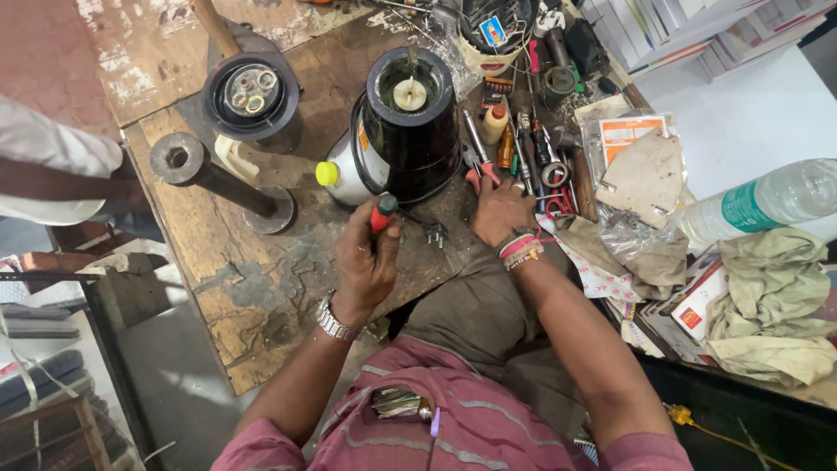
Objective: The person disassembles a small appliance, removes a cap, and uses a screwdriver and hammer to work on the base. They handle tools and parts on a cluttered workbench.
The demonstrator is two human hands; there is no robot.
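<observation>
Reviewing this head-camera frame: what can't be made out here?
- Screwdriver: only the red-and-black handle shows; the left hand wraps the rest, hiding the tip.
- Right hand: its fingers reach among the heap of tools; what they touch is unclear.
- Black appliance base: parts in its open underside are too small to identify.
- Plastic bottle: cut off by the right edge.

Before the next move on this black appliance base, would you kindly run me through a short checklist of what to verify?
1. Left hand grips the red-and-black screwdriver: ok.
2. Screwdriver tip seated on the work: cannot tell, hidden by the hand.
3. Black appliance base upright on the wooden bench: ok.
4. Right hand free; it rests among the loose tools: ok.
5. Power plug out of any socket, lying on the bench: ok.
6. Bench around the base uncluttered: not ok.
</observation>
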